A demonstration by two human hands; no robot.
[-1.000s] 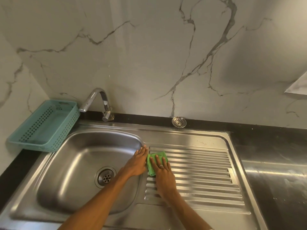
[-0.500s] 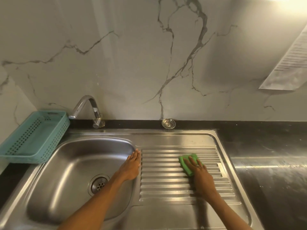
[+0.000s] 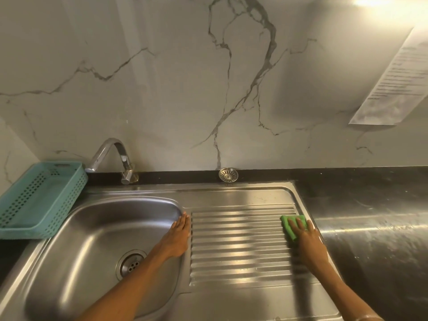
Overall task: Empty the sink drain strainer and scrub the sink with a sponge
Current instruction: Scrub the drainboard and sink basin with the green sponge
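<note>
Stainless steel makes up the sink [image 3: 97, 269] and its ribbed draining board [image 3: 240, 246], set into a dark counter [image 3: 370, 239]. At the right end of the ribs the right hand [image 3: 309, 242] presses a green sponge [image 3: 289, 224] flat against the metal, fingers straight and spread over it. The left hand [image 3: 177, 239] rests open on the ridge between basin and draining board, fingers straight and together. In the basin floor the drain [image 3: 130, 265] shows its holes. A round metal strainer [image 3: 228, 174] sits on the dark ledge behind the draining board, against the marble-veined wall [image 3: 185, 77]. Left of it stands the curved tap [image 3: 111, 156], and beside that a teal perforated basket [image 3: 41, 200]. A printed paper sheet [image 3: 393, 82] hangs on the wall at upper right; its lines of text are too blurred to read.
</note>
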